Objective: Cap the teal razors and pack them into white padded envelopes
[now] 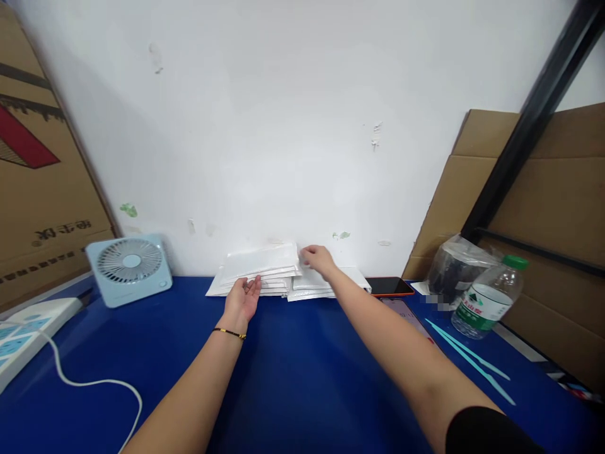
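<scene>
A stack of white mailer envelopes [259,260] lies on the blue table against the wall. A second, lower pile of white mailer envelopes [309,282] sits beside it on the right. My left hand [243,299] is palm up at the stack's front edge, its fingers partly curled and apart, with the tips touching the edges of the envelopes. At the stack's right end, my right hand [319,260] has thumb and fingers pinched together by the corner of the top envelope. What lies between those fingertips is hard to make out.
A light blue fan [130,268] and a white power strip [38,334] with a cable are at left. To the right are a phone [390,286], another phone [406,315], a water bottle [491,299], a plastic-wrapped dark item [449,271] and thin turquoise tools [472,359].
</scene>
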A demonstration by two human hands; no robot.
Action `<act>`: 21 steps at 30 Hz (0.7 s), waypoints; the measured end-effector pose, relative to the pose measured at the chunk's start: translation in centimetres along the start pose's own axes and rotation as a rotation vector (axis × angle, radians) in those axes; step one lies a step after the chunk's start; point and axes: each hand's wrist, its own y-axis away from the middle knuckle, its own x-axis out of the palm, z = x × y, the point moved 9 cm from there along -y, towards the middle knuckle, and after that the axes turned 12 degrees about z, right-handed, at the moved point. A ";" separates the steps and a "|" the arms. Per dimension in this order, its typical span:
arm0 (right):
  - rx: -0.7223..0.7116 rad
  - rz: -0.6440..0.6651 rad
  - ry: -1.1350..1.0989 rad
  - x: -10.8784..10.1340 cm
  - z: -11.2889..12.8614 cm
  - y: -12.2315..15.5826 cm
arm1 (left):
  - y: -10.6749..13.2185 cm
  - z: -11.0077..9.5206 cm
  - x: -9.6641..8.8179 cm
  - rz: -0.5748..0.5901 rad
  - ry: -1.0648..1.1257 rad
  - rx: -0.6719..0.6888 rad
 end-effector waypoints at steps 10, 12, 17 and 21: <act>-0.015 0.227 0.938 -5.0 -6.9 7.1 | 2.6 5.1 1.1 0.038 -0.044 -0.203; -0.014 0.158 0.949 -6.3 -6.3 7.9 | 4.2 6.8 1.8 0.074 -0.053 -0.270; -0.182 -0.135 0.582 -12.2 -2.2 12.6 | 9.8 12.4 3.9 0.171 -0.088 -0.496; -0.292 -0.283 0.256 -15.7 0.7 18.1 | 16.1 18.4 6.4 0.375 -0.072 -0.764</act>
